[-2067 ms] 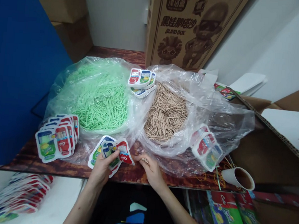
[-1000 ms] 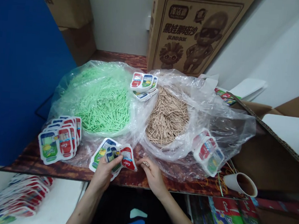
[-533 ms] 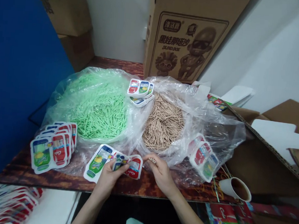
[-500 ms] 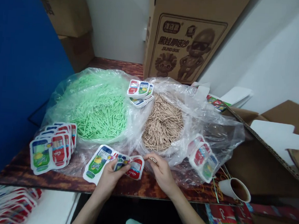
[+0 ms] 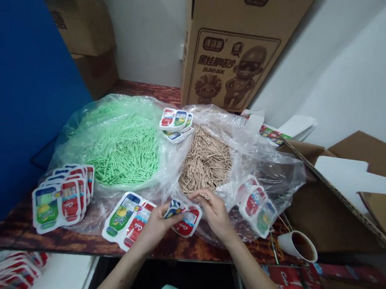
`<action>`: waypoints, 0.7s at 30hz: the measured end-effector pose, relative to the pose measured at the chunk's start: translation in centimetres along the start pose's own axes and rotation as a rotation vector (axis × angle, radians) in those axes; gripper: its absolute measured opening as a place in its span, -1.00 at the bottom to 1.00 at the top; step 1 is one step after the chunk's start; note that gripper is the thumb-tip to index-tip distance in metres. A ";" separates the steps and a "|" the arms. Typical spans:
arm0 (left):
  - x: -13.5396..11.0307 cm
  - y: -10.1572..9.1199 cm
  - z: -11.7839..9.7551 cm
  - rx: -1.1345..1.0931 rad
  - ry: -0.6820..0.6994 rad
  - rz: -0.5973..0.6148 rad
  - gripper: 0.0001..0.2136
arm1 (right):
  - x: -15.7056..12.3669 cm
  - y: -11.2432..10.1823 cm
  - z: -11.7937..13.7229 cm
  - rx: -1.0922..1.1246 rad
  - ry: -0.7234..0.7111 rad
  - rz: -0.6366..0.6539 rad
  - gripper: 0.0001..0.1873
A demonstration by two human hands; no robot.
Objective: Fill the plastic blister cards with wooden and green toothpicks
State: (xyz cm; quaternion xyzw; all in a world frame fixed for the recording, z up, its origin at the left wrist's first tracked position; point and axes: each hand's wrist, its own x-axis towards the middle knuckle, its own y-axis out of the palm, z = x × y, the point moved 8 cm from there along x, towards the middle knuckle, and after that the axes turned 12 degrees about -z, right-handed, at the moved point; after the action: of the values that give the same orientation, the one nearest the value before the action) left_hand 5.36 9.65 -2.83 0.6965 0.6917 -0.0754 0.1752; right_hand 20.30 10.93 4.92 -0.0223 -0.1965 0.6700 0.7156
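Folded card shifts right since the last frame, baring more of the flat card on the table. Left hand: thumb and fingers clamped on folded card. Right hand: fingers curled around tan sticks, tips by its edge, contact unclear.

"What's behind the right stick bag?"
"The Blind Box carton; front right, a paper cup on the bench"
"And left?"
"The left stick bag, a Cola card stack at its front-left corner"
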 end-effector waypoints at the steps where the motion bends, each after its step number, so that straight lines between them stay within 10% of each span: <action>1: 0.1 0.4 0.0 -0.003 -0.003 0.012 -0.84 | 0.1 -0.2 0.0 0.009 0.006 -0.006 -0.81; 12: 0.4 1.4 0.6 -0.016 -0.022 0.055 -0.83 | 0.5 -1.3 -0.8 0.052 0.054 -0.039 -0.82; 21: 0.2 0.9 0.5 -0.033 -0.004 0.037 -0.84 | 1.0 0.6 -2.0 0.777 0.527 -0.106 -0.83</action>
State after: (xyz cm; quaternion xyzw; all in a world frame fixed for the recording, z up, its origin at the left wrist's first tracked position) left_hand 6.30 9.67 -3.23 0.7059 0.6797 -0.0621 0.1892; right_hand 20.41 12.39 3.12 0.0879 0.2561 0.6279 0.7297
